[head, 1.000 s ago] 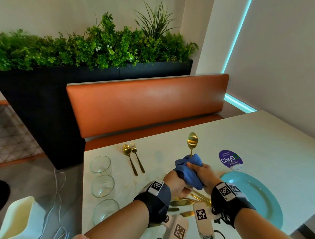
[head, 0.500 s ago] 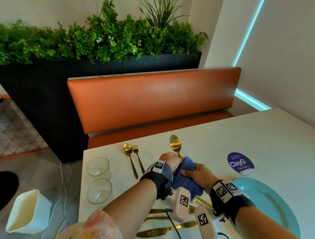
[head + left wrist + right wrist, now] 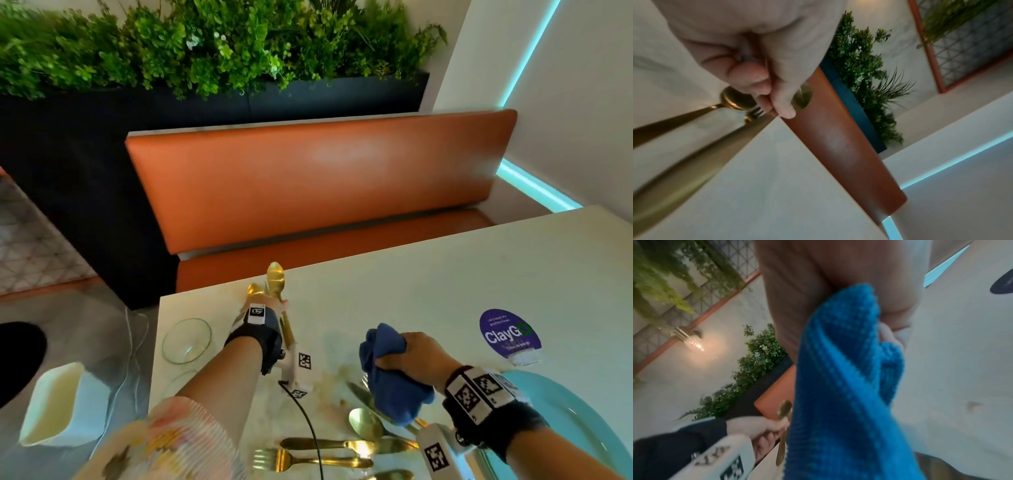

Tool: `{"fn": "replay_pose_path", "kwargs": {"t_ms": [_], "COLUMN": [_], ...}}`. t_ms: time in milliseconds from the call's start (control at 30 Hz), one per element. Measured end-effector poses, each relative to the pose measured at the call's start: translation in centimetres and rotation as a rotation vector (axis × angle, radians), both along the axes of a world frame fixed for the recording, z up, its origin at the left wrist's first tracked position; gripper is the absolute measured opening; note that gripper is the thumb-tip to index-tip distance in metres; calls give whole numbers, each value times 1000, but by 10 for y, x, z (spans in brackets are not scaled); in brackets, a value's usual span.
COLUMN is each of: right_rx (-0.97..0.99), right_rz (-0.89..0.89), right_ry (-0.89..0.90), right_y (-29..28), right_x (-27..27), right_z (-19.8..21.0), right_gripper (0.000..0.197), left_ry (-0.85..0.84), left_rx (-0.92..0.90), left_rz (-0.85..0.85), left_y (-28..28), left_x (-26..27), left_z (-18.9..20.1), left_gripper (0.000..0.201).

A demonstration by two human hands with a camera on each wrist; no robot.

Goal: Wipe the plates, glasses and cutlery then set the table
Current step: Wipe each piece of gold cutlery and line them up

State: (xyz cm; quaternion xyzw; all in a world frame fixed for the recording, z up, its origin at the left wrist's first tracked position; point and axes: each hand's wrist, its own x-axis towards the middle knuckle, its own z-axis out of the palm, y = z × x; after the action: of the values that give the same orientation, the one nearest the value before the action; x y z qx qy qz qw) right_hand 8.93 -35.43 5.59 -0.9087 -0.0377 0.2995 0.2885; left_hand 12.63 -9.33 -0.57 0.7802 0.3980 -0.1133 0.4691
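head view: half a second ago both hands were working together on one gold spoon (image 3: 276,278), the cloth wrapped round its handle; now they are parting. the left hand (image 3: 274,308) is carrying the spoon away toward the upper left of the table (image 3: 428,291), just over the second spoon (image 3: 255,290) already lying at the far edge, its fingers curling round the handle. the right hand (image 3: 416,354) is staying back at centre right, bunching the blue cloth (image 3: 390,373) in a closed fist above the unwiped pile of gold cutlery (image 3: 342,445) at the bottom of the frame. i am reading this as one spoon finished and heading for the wiped group, with the pile, the teal plate (image 3: 582,431) at lower right and the glass (image 3: 186,341) at left possibly still waiting.

left wrist view: the left hand (image 3: 764,68) is filling the upper left, fingers folding tight round a handle; the held spoon's bowl (image 3: 803,96) is peeking out behind a fingertip. below it a spoon and a fork (image 3: 754,112) are lying on the table, with a long blurred gold handle streaking to the lower left.

right wrist view: the blue cloth (image 3: 842,386) is hanging down the middle of the frame, the right hand (image 3: 849,280) gripping it at the top. at lower left the other hand is holding the spoon (image 3: 784,412) upright.
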Motion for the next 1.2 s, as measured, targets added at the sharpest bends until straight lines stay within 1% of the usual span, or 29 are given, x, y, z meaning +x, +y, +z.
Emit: {"fn": "replay_pose_path", "kwargs": {"t_ms": [33, 67, 133, 200, 267, 333, 400, 500, 600, 633, 700, 767, 800, 867, 933, 1000, 1067, 1200], "right_rx": [0, -1, -1, -9, -13, -34, -54, -60, -81, -90, -106, -101, -83, -39, -20, -14, 37, 144], "right_rz": [1, 1, -9, -23, -41, -53, -63, -78, -90, -97, -130, -186, -219, -280, -326, -379, -467, -638], "right_ry": [1, -3, -9, -8, 0, 4, 6, 8, 0, -6, -14, -27, -33, -50, -82, -135, -156, -108], "right_y": [-2, -3, -7, -11, -17, -20, -24, -27, -27, -27, -28, -30, -31, -37, -45, -56, -70, -100], "right_x": [3, 4, 7, 10, 12, 13, 14, 15, 14, 13, 12, 10, 8, 3, -4, -13, -24, -49], "right_z": [-1, -2, -6, -11, -14, -17, -19, -20, -19, -19, -17, -14, -11, -5, 0, 4, 5, 1], "right_gripper": [11, 10, 9, 8, 7, 12, 13, 13, 16, 18, 28, 36, 37, 41, 44, 39, 33, 37], "left_ry": [10, 33, 117, 165, 165, 158, 164, 136, 86, 70, 53, 45, 26, -18, -27, -53, -23, 78], "left_rx": [24, 68, 178, 262, 296, 330, 345, 358, 302, 293, 282, 306, 285, 308, 278, 299, 317, 397], "left_rz": [1, -34, -101, -131, -123, -95, -55, -63, -33, -27, -46, -139, -183, -321, -512, -729, -914, -1168], "left_y": [3, 5, 6, 6, 7, 6, 5, 2, -1, -2, -10, -25, -36, -65, -98, -133, -162, -191], "left_x": [-1, -2, -3, 0, 2, -1, 0, -2, -3, -3, -4, -8, -12, -21, -38, -58, -79, -105], "left_z": [-11, -21, -32, -34, -35, -36, -37, -38, -40, -38, -29, -18, -10, 0, 4, 1, -4, -12], "left_gripper": [57, 57, 47, 40, 35, 32, 34, 34, 33, 33, 33, 33, 33, 34, 34, 31, 28, 30]}}
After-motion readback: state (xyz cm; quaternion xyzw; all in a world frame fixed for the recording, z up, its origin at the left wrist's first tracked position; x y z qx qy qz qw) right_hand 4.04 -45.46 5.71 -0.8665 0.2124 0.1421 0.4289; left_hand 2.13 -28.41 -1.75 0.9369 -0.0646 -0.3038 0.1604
